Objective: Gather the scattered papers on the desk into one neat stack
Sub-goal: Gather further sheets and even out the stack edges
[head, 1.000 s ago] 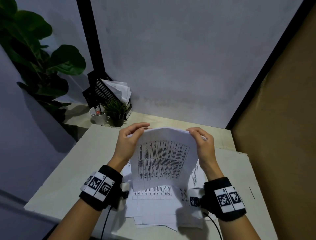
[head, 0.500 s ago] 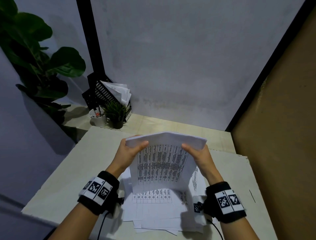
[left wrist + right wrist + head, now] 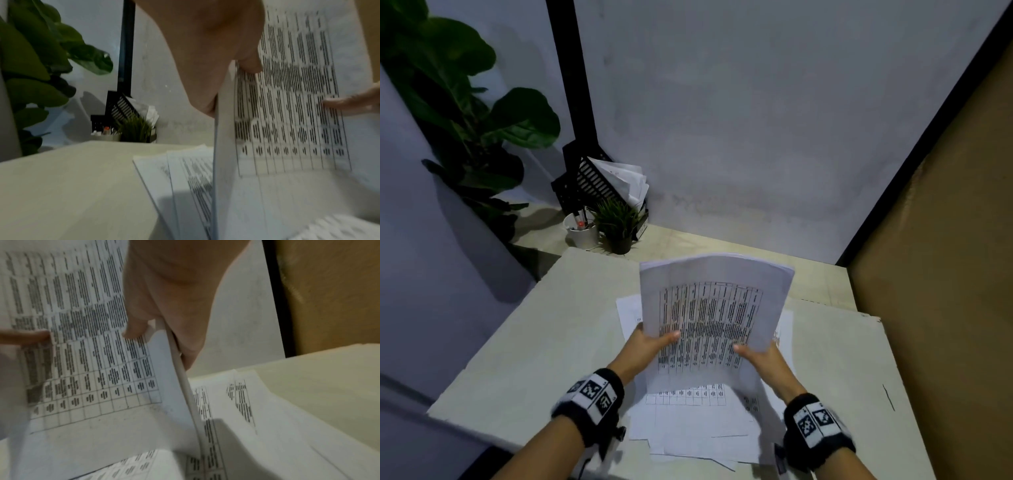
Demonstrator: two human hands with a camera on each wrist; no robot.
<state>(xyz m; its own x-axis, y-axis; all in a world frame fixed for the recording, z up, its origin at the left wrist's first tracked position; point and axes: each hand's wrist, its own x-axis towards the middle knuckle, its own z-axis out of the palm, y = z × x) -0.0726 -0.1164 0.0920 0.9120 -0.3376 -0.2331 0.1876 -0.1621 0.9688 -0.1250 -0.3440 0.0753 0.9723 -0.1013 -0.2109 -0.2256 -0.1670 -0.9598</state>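
Observation:
A sheaf of white papers (image 3: 710,308) printed with tables stands nearly upright over the desk, its lower edge on the loose sheets. My left hand (image 3: 650,342) grips its left side, thumb on the printed face (image 3: 249,65). My right hand (image 3: 760,359) grips the right side the same way (image 3: 135,332). More printed sheets (image 3: 688,421) lie fanned and uneven on the desk (image 3: 534,342) beneath and beside the held sheaf (image 3: 179,178) (image 3: 236,402).
At the back left corner stand a black file rack (image 3: 592,181) with papers, a white pen cup (image 3: 582,231) and a small potted plant (image 3: 618,222). A big leafy plant (image 3: 458,113) is left of the desk. A brown panel (image 3: 945,274) bounds the right side.
Both hands have slid from the sheaf's top corners down to its sides near the lower half. The sheaf now stands taller and less bent over.

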